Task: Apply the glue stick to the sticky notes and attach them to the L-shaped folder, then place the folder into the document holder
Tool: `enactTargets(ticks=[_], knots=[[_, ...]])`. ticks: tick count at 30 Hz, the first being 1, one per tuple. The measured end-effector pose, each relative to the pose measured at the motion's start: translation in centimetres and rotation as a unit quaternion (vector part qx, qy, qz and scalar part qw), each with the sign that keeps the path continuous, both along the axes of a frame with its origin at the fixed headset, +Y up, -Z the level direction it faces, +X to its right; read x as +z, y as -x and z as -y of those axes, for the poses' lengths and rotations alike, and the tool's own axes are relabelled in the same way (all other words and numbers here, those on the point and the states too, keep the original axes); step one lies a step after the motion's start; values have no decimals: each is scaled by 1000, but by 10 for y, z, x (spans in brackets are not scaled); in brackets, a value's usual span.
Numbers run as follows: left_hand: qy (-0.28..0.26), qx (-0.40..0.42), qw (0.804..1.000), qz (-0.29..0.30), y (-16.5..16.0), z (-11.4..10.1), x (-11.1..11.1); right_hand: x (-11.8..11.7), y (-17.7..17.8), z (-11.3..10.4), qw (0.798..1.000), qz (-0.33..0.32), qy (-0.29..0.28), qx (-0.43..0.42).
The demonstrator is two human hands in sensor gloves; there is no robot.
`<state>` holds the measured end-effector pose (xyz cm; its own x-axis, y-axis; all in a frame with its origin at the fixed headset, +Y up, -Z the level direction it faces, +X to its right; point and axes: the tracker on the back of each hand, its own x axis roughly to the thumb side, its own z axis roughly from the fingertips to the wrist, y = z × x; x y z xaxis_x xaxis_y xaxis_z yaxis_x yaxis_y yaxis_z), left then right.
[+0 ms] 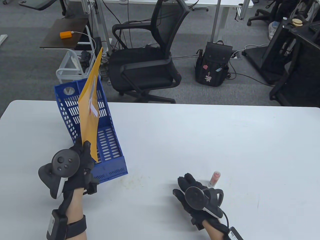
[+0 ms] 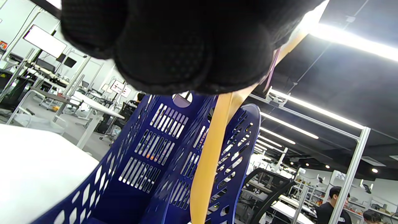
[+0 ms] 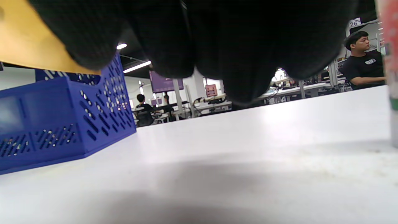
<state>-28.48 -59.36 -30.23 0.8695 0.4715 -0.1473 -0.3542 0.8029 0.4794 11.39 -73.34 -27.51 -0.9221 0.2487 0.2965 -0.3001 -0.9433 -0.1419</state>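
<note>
My left hand grips the lower corner of a yellow L-shaped folder, held on edge and tilted over the blue document holder. Pale sticky notes show on the folder's face. In the left wrist view the folder hangs edge-on between the holder's perforated walls. My right hand rests on the white table, fingers loosely curled and holding nothing. A pink glue stick stands upright just right of it, and shows as a blurred glue stick at the right wrist view's edge.
A black office chair and a black backpack stand on the floor beyond the table's far edge. A small side table with an orange box is at the back left. A person sits in the background.
</note>
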Motion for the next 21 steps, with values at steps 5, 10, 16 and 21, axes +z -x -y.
enactTargets(ticks=[5,10,16,21], knots=[[9,24,1000,3,2,18,-15,0,0,0,1000,0,-1,1],[20,34,999,3,3,32,-27,-1,1,0,1000,-4,-1,3],[49,43,998,12,0,47,-37,0,3,0,1000,-8,-2,7],[69,45,996,16,-3,57,-43,0,4,0,1000,-8,-4,7]])
